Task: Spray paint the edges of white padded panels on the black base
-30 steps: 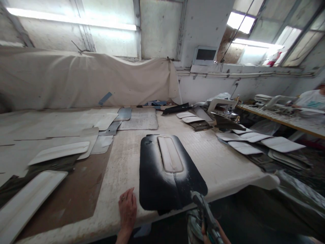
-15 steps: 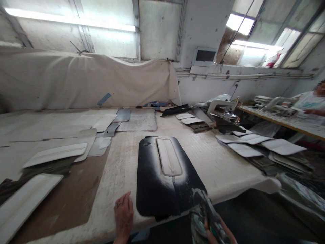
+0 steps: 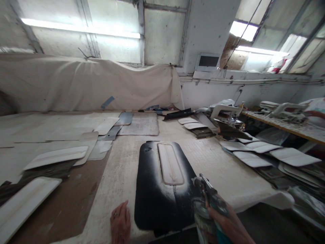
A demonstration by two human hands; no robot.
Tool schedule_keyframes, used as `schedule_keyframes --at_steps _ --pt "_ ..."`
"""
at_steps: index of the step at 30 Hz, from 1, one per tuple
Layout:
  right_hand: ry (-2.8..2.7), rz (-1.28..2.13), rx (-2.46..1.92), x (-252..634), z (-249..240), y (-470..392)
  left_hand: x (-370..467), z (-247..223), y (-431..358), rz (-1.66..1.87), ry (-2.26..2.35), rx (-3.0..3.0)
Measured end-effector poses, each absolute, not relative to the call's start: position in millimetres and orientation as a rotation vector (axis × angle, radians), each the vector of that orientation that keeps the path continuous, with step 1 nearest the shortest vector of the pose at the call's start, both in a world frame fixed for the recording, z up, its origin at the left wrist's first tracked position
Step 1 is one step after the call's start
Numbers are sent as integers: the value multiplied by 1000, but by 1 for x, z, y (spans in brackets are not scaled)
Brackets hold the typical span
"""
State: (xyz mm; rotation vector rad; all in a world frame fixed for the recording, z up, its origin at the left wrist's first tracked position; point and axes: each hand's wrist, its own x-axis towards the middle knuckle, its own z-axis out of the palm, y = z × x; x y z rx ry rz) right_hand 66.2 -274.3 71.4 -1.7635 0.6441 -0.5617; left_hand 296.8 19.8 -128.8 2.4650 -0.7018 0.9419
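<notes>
A dark rounded panel (image 3: 152, 203) lies on the pale-covered table, with a white padded strip (image 3: 170, 164) on its upper middle and a whitish haze around the strip. Over the panel's right edge, my right hand (image 3: 223, 217) is wrapped round a metal spray gun (image 3: 207, 193) with a cup below it. My left hand (image 3: 120, 222) rests on the table just left of the panel's lower corner, a ring on one finger, its fingers lightly bent and holding nothing that shows.
White padded pieces (image 3: 57, 157) and pale sheets lie at the left beside a brown board (image 3: 73, 200). More white pieces (image 3: 254, 158) are stacked at the right, near a sewing machine (image 3: 225, 110). A person's arm (image 3: 316, 113) shows at the far right edge.
My right hand has lifted the spray gun up from the table's front edge to beside the panel. My left hand sits slightly lower in view. The whole view has shifted a little.
</notes>
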Motion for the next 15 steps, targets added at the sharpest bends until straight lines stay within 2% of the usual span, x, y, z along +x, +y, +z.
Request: schedule_keyframes --at_steps 9,15 --pt "640 -380 -1825 107 107 -309 300 -132 20 935 -637 2476" --pt "609 -365 -1830 129 133 -307 306 -137 28 749 -661 2460"
